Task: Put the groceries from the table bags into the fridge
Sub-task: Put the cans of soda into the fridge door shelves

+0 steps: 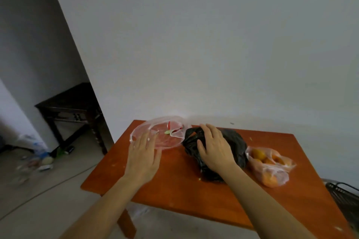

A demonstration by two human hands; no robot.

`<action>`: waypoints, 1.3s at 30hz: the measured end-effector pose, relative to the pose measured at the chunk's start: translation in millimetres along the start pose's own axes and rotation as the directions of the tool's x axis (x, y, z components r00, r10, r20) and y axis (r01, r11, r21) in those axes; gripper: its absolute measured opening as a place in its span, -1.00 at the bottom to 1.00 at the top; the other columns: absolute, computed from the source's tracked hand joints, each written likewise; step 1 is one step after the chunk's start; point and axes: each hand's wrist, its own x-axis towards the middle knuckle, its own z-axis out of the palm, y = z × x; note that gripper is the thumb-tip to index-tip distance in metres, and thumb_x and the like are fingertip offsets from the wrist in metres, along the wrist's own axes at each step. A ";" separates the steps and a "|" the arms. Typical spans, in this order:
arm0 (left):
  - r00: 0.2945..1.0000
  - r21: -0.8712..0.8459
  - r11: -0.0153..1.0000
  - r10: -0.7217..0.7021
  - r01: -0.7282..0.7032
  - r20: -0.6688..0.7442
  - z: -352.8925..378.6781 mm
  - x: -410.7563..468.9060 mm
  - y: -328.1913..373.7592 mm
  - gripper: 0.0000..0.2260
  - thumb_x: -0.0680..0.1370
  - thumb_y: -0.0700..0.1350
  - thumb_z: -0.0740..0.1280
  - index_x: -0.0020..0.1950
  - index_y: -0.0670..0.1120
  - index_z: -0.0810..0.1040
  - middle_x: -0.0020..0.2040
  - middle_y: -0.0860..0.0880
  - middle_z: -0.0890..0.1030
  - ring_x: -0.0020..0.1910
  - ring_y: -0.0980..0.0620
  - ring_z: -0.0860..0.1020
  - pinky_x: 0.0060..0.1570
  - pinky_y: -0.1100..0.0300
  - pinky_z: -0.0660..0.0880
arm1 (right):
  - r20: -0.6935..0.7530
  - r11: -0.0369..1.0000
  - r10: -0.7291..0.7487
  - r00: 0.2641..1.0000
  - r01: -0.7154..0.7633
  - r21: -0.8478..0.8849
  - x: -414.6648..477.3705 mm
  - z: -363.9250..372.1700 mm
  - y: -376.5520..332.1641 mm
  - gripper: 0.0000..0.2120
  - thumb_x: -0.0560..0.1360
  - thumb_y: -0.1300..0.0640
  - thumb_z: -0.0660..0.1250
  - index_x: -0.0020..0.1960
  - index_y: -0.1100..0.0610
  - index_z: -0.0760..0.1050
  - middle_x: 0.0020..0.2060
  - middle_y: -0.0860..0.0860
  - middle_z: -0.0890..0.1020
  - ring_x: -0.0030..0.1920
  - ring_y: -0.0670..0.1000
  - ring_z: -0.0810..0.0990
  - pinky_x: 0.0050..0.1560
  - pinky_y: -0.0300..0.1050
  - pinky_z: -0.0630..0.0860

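1. Your left hand (pixel 142 155) is released and flat, with the fingers straight and spread. Its fingertips reach the near edge of the clear bag (pixel 165 138); you cannot tell if they touch the film.
2. That clear bag is thin, glossy plastic puffed into a shallow round shape. Red pieces (pixel 169 125) show through it. It lies on the counter (pixel 174 190) just beyond your left hand.
3. Your right hand (pixel 214 148) rests palm down on the black bag (pixel 236 141), fingers loosely extended over the top and thumb against the crinkled side, not clenched.
4. The black bag is opaque, wrinkled and lumpy, a low mound under your right hand.
5. Just right of your right hand, a translucent bag (pixel 275 172) of round orange fruit (pixel 258 154) sits against the black bag.
6. The counter is smooth orange-brown wood with pale scuffs.
7. Well left of your left hand, a dark carved wooden side table (pixel 71 103) stands on the floor (pixel 58 190).
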 end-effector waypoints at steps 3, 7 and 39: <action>1.000 0.064 0.998 -0.002 0.002 0.014 19.0 56.0 -18.6 -0.52 0.66 0.11 -0.07 0.53 0.00 0.27 0.54 -0.09 0.30 0.54 -0.07 0.22 0.51 -0.13 0.15 | 0.072 0.998 -0.023 0.997 0.019 0.059 60.9 34.2 13.6 -0.53 0.68 0.01 0.12 0.55 0.10 0.23 0.47 0.06 0.36 0.43 0.08 0.40 0.23 -0.07 0.52; 0.994 0.111 0.993 -0.050 0.039 0.092 44.2 121.7 -48.5 -0.57 0.68 0.06 -0.02 0.53 -0.02 0.28 0.54 -0.08 0.29 0.54 -0.06 0.21 0.52 -0.08 0.14 | 0.168 0.989 -0.049 0.985 0.024 0.144 142.0 75.2 22.0 -0.60 0.66 0.17 0.17 0.49 0.13 0.33 0.40 0.08 0.43 0.30 0.06 0.51 0.22 -0.12 0.50; 0.734 -0.189 0.976 0.047 0.112 0.677 409.9 421.9 -258.7 -0.68 0.65 -0.03 0.12 0.36 -0.05 0.48 0.33 -0.09 0.47 0.28 -0.17 0.43 0.18 -0.09 0.52 | 0.666 0.916 0.388 0.637 -0.345 -0.204 398.7 431.4 91.8 -0.16 0.46 -0.02 0.42 0.59 0.09 0.07 0.46 0.15 0.36 0.43 0.19 0.37 0.40 0.12 0.39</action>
